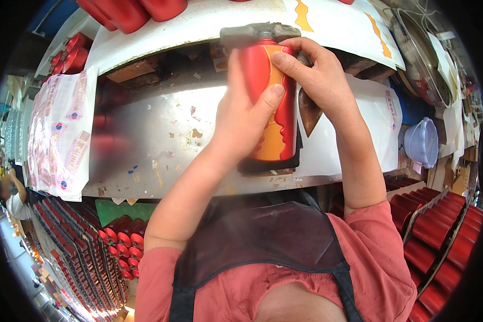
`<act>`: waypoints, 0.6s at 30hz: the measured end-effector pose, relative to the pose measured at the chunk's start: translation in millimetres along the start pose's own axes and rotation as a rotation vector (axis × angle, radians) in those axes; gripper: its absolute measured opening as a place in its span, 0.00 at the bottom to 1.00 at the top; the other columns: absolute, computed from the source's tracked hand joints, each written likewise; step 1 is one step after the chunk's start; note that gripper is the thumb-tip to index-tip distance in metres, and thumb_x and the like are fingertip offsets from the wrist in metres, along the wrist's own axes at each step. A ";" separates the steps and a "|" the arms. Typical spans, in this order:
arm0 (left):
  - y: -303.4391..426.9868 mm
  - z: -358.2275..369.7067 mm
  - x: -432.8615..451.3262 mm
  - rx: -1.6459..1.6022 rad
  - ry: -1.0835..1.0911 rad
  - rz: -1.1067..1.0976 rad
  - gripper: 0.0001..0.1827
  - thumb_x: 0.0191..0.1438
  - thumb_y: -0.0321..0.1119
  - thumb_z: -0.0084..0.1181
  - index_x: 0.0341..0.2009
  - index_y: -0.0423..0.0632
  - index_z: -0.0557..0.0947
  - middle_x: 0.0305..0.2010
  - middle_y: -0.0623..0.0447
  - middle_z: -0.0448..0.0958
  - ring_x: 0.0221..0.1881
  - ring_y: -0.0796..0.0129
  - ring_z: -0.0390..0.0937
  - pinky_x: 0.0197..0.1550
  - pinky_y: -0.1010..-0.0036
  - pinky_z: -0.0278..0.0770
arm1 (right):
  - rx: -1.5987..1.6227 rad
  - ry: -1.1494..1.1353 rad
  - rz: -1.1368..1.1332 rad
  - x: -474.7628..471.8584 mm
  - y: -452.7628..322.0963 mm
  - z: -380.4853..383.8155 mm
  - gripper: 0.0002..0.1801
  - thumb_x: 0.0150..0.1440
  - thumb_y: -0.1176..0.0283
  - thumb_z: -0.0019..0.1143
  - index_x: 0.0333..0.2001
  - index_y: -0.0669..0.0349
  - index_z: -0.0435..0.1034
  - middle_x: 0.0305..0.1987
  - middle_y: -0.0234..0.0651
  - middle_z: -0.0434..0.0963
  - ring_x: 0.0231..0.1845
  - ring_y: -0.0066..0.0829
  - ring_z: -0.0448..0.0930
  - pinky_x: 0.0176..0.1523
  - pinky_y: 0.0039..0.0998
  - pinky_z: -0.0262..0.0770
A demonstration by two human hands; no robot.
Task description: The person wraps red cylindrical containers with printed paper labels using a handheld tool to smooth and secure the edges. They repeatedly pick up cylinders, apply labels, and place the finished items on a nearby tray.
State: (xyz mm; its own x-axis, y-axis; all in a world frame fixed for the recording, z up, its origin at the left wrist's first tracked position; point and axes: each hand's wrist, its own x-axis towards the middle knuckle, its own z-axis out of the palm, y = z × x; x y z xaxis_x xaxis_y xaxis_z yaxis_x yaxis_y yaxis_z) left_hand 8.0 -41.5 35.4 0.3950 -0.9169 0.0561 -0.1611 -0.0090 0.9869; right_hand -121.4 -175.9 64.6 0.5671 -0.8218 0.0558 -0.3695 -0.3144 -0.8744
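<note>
A red bottle [292,137] lies with its neck pointing away from me, against a worn grey support [241,34]. Along its upper face runs a wavy-edged orange decal [270,147]. My left hand [243,106] grips the bottle's left side, its thumb resting across the decal. At the shoulder, my right hand [316,68] holds the right side, with the thumb on the decal's upper part. Under the bottle's base is a black pad [279,166]. A brown pointed piece [310,112] shows below my right hand, partly hidden by it.
Printed transfer sheets [60,137] lie left on the stained metal table [153,161]. White paper [354,133] covers its right side. Orange decals [304,16] lie on the raised white shelf [209,20]. Red bottles [122,243] stand stacked below; a lilac bucket [422,143] is right.
</note>
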 end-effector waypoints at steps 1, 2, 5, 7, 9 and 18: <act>0.7 -0.2 -0.3 0.007 -0.002 -0.009 0.58 0.62 0.60 0.60 0.77 0.37 0.42 0.63 0.32 0.75 0.61 0.44 0.78 0.61 0.61 0.76 | 0.003 0.014 -0.014 0.0 -0.6 0.5 0.33 0.54 0.45 0.67 0.51 0.63 0.78 0.32 0.41 0.83 0.30 0.27 0.83 0.38 0.29 0.81; 1.3 -0.3 -0.5 0.014 -0.003 -0.017 0.58 0.62 0.60 0.60 0.77 0.37 0.42 0.63 0.32 0.75 0.61 0.44 0.78 0.61 0.61 0.76 | -0.008 -0.002 0.008 0.2 -1.5 -0.4 0.33 0.54 0.45 0.67 0.51 0.63 0.78 0.32 0.41 0.83 0.30 0.27 0.83 0.38 0.29 0.80; 2.4 -1.1 -1.2 0.003 -0.016 -0.053 0.58 0.63 0.59 0.60 0.77 0.37 0.42 0.63 0.32 0.75 0.62 0.43 0.78 0.62 0.61 0.76 | -0.017 -0.002 0.015 1.2 -7.0 -3.5 0.34 0.54 0.44 0.67 0.50 0.64 0.78 0.32 0.41 0.83 0.29 0.27 0.83 0.38 0.29 0.80; 2.3 -1.2 -1.0 -0.004 -0.013 -0.053 0.58 0.63 0.58 0.60 0.78 0.37 0.42 0.64 0.32 0.74 0.62 0.44 0.78 0.62 0.61 0.76 | -0.028 -0.057 0.035 1.6 -11.1 -6.9 0.34 0.54 0.44 0.67 0.49 0.64 0.79 0.32 0.41 0.83 0.29 0.27 0.83 0.37 0.29 0.81; 2.0 -0.9 -0.3 0.002 0.005 -0.025 0.58 0.62 0.57 0.62 0.78 0.37 0.42 0.64 0.32 0.74 0.62 0.44 0.77 0.62 0.61 0.76 | 0.089 -0.050 0.071 1.9 -13.2 -8.7 0.33 0.54 0.43 0.67 0.47 0.64 0.80 0.31 0.40 0.83 0.29 0.27 0.83 0.38 0.29 0.81; 4.0 -2.8 -0.8 -0.032 -0.034 -0.052 0.58 0.60 0.48 0.65 0.77 0.35 0.40 0.66 0.32 0.72 0.65 0.45 0.75 0.66 0.61 0.73 | 0.023 -0.137 0.255 25.4 -14.8 -19.8 0.29 0.67 0.46 0.54 0.44 0.65 0.81 0.30 0.34 0.82 0.31 0.22 0.81 0.39 0.25 0.78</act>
State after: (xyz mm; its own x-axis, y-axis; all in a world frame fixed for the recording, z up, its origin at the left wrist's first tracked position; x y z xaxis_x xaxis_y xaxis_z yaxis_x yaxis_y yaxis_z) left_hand 9.6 -39.7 39.8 0.3709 -0.9287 0.0000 -0.1117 -0.0447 0.9927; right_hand -116.0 -201.6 88.5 0.5526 -0.8005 -0.2318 -0.4969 -0.0932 -0.8628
